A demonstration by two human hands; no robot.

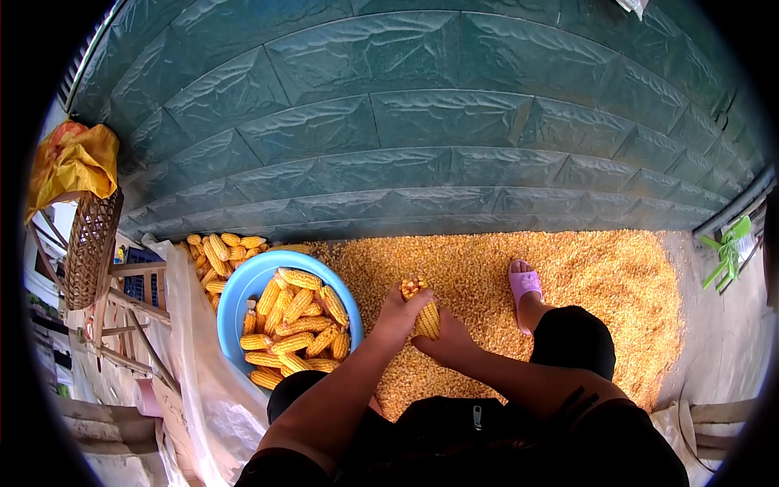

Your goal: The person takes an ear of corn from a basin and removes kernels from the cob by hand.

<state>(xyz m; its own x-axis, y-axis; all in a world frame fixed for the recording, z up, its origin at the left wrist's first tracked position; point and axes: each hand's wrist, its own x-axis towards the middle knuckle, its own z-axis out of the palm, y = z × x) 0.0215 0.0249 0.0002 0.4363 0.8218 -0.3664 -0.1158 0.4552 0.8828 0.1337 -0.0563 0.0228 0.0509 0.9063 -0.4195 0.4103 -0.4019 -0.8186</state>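
Observation:
Between my two hands is an ear of corn (pixel 428 323), tilted, with loose kernels (pixel 412 286) bunched at its upper end. My left hand (pixel 395 315) is closed around its upper left side, the thumb lying across it. Lower down, my right hand (pixel 451 341) grips the other side, with fingers partly hidden. A light blue tub (pixel 351 299) stands to the left of my hands and holds several yellow ears of corn (pixel 302 325). Below my hands, a wide layer of loose corn kernels (pixel 479 276) covers the floor.
More ears of corn (pixel 217 253) lie behind the tub, against a green panelled wall (pixel 422 122). Clear plastic sheeting (pixel 207 373) borders the left side. A wooden frame (pixel 134 304) and a woven basket (pixel 93 252) stand farther left. My foot in a pink sandal (pixel 526 282) rests among the kernels.

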